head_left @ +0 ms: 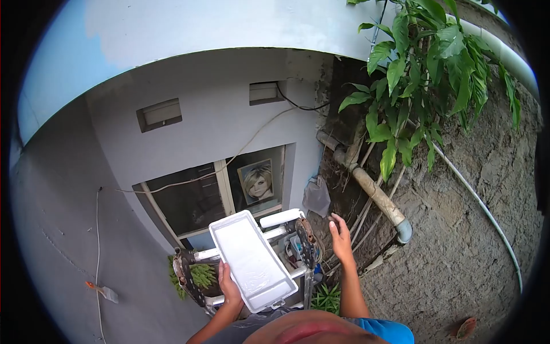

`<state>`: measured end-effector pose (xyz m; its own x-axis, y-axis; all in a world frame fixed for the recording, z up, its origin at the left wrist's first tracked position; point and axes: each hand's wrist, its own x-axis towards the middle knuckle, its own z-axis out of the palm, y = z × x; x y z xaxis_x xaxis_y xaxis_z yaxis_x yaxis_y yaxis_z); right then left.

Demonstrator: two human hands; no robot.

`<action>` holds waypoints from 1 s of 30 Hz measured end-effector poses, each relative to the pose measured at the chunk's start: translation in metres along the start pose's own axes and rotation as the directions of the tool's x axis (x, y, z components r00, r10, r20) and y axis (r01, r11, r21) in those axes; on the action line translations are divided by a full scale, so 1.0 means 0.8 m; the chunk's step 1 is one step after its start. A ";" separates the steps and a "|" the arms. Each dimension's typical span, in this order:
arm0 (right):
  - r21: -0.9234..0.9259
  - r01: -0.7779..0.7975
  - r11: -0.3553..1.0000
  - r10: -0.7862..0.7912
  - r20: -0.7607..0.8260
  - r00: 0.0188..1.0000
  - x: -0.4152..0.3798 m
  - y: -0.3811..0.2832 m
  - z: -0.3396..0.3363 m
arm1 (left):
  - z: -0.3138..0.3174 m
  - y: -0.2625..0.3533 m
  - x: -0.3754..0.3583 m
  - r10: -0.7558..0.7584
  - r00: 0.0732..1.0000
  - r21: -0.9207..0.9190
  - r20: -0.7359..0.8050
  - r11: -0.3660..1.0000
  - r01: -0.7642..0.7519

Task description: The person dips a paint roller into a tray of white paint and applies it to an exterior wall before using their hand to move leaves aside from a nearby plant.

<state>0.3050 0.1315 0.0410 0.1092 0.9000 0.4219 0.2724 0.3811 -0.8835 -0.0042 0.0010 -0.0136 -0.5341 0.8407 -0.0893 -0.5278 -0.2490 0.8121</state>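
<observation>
My left hand (229, 286) grips the left edge of a white rectangular paint tray (269, 247). White, wet-looking paint coats its inside. Its thumb lies over the rim; the other fingers are hidden beneath. My right hand (341, 238) is raised to the right of the tray, fingers apart, holding nothing. Between the two, a paint roller (281, 218) with a white sleeve lies across the top of an aluminium folding ladder (306, 243). The ladder's worn dark hinges show on both sides of the tray.
A paintbrush (103, 291) with an orange handle is at the grey wall on the left. A window (223, 186) with a portrait picture is ahead. Pipes (378, 198), leafy vines (407, 86) and a rough wall (452, 229) stand at right. A cable (240, 150) crosses the window.
</observation>
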 end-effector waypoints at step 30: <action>0.334 0.447 0.830 -0.392 -0.221 0.893 0.638 -0.584 -0.153 | 0.015 0.013 -0.009 0.001 1.000 -0.027 0.012 1.000 -0.001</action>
<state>0.3505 0.3871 0.6945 0.2022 0.6078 0.7679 -0.0441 0.7890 -0.6128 0.0023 -0.0019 0.0022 -0.5268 0.8461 -0.0817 -0.5452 -0.2626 0.7961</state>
